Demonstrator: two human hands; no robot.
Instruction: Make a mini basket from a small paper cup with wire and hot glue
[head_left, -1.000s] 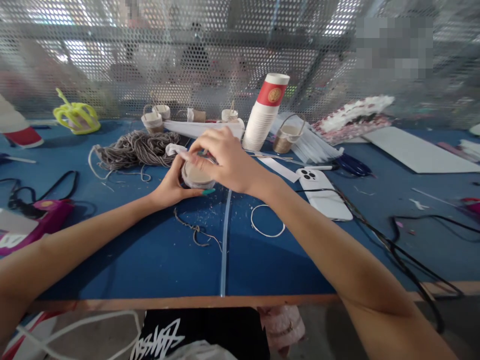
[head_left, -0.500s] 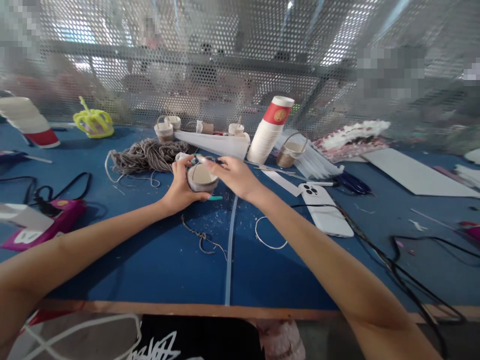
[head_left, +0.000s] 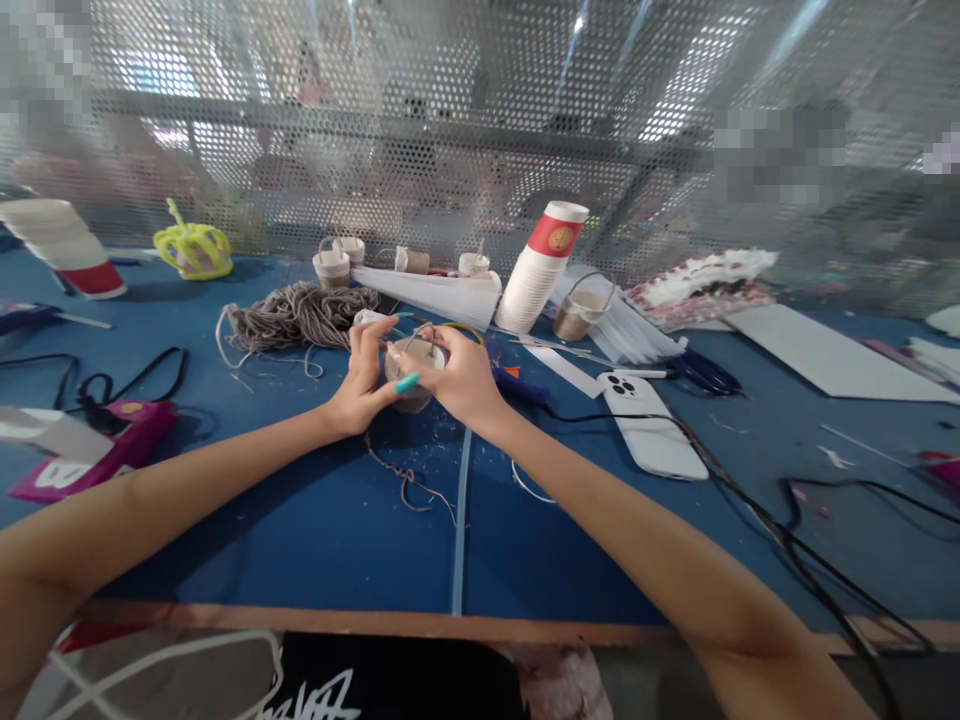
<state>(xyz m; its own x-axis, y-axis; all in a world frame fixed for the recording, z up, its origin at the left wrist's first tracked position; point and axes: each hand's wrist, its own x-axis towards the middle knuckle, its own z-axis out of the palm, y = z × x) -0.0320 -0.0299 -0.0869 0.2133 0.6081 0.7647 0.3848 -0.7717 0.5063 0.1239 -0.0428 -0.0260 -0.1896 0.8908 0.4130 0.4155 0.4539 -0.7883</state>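
Note:
A small pale cup with a thin arched handle stands near the middle of the blue table. My left hand is closed round its left side, thumb with a long teal nail across the near rim. My right hand grips the right side of the cup, its fingers at the rim and handle. Part of the cup is hidden by the fingers. A dark blue glue gun lies just right of my right hand, partly covered by it. Behind my left hand lies a bundle of grey yarn.
Stacked paper cups lean beside a small basket cup. A white phone and black cables lie on the right. A purple device sits at left, and a perforated metal screen rises behind the table.
The cup has turned in my hands and my left thumb has moved up to its rim. My right hand has shifted round the cup's right side. The glue gun now shows beside it.

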